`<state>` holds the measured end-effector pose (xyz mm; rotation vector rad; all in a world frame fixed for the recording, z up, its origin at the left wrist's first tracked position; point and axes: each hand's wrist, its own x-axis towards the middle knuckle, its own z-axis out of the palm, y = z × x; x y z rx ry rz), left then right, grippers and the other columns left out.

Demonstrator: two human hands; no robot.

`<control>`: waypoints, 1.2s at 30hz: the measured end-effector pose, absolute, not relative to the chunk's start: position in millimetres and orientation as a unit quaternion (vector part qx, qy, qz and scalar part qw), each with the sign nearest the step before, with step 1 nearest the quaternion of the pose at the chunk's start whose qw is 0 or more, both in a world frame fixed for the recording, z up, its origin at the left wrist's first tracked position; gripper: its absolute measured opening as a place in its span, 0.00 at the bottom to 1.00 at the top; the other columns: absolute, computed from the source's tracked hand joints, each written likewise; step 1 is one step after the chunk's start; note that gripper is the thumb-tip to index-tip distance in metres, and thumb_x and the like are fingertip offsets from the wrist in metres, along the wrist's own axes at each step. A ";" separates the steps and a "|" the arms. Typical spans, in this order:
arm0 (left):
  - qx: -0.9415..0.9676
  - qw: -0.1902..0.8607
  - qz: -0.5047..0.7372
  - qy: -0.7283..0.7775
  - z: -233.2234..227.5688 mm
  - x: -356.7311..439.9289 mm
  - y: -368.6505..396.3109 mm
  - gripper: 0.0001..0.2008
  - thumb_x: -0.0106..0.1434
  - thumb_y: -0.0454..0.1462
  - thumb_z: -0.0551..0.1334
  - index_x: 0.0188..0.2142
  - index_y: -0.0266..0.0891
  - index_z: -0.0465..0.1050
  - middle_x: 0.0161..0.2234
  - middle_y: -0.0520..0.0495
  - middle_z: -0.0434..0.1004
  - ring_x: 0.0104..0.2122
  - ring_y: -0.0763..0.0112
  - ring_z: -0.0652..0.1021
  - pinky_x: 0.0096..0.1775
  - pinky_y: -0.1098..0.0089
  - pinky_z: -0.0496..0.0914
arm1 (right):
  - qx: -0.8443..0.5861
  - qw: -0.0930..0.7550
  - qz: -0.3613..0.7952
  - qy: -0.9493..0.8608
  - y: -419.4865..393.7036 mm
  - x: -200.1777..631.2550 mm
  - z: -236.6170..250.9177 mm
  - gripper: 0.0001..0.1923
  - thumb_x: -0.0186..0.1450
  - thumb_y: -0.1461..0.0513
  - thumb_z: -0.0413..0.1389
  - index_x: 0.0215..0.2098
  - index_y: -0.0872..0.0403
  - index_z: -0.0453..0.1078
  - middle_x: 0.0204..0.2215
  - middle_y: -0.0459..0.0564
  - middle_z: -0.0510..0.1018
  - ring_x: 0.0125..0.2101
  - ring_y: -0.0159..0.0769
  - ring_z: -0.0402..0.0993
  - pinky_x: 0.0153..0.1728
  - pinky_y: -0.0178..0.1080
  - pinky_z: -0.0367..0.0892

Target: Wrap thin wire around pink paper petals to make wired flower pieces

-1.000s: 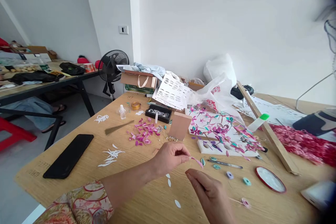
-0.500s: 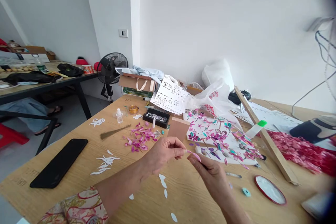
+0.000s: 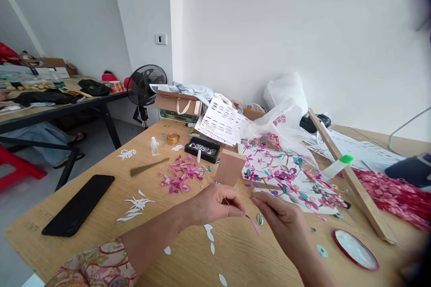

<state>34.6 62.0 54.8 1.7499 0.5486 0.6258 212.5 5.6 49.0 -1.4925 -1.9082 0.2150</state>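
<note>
Light wooden table [image 3: 67, 215], black phone [image 3: 79, 205] at left, white paper cutouts [image 3: 134, 208], pink petals [image 3: 180, 177], black tray [image 3: 203, 149], floral panel [image 3: 286, 175], red-rimmed lid [image 3: 356, 249]

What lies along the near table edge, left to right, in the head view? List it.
Black phone → white paper cutouts → left hand → pink petal strip pinched in its grip → right hand → teal paper coil → red-rimmed lid.

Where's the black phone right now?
In the head view the black phone lies flat on the wooden table, far left, left of the white paper cut-outs and the left hand.
</note>
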 end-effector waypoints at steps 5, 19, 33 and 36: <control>0.584 0.690 0.328 0.273 54.6 37.3 62.9 0.07 0.50 0.37 0.62 0.25 0.33 0.68 0.20 0.54 0.64 0.22 0.80 0.65 0.26 0.77 0.59 | -0.572 0.390 0.116 -0.712 9.6 200.2 23.7 0.16 0.62 0.56 0.46 0.26 0.54 0.70 0.16 0.43 0.68 0.18 0.29 0.64 0.19 0.28 0.60; 0.723 0.605 0.253 0.219 57.1 35.3 59.9 0.02 0.52 0.32 0.60 0.25 0.35 0.70 0.23 0.52 0.67 0.26 0.78 0.67 0.30 0.75 0.60 | -0.579 0.326 0.182 -0.725 -4.1 206.6 54.9 0.13 0.60 0.56 0.48 0.23 0.51 0.69 0.19 0.46 0.72 0.21 0.32 0.66 0.22 0.32 0.60; 0.542 0.681 0.389 0.302 44.6 47.9 61.8 0.11 0.48 0.41 0.63 0.23 0.33 0.67 0.19 0.55 0.63 0.22 0.80 0.63 0.26 0.76 0.57 | -0.546 0.531 0.282 -0.584 10.3 179.8 12.1 0.08 0.55 0.57 0.55 0.25 0.52 0.72 0.25 0.46 0.66 0.27 0.33 0.61 0.26 0.34 0.58; 0.552 0.665 0.387 0.321 40.3 48.9 62.7 0.11 0.48 0.40 0.63 0.24 0.33 0.67 0.19 0.55 0.63 0.22 0.80 0.63 0.26 0.76 0.57 | -0.579 0.524 0.190 -0.595 11.3 184.3 17.0 0.06 0.54 0.58 0.56 0.23 0.52 0.73 0.30 0.48 0.66 0.32 0.37 0.62 0.30 0.37 0.60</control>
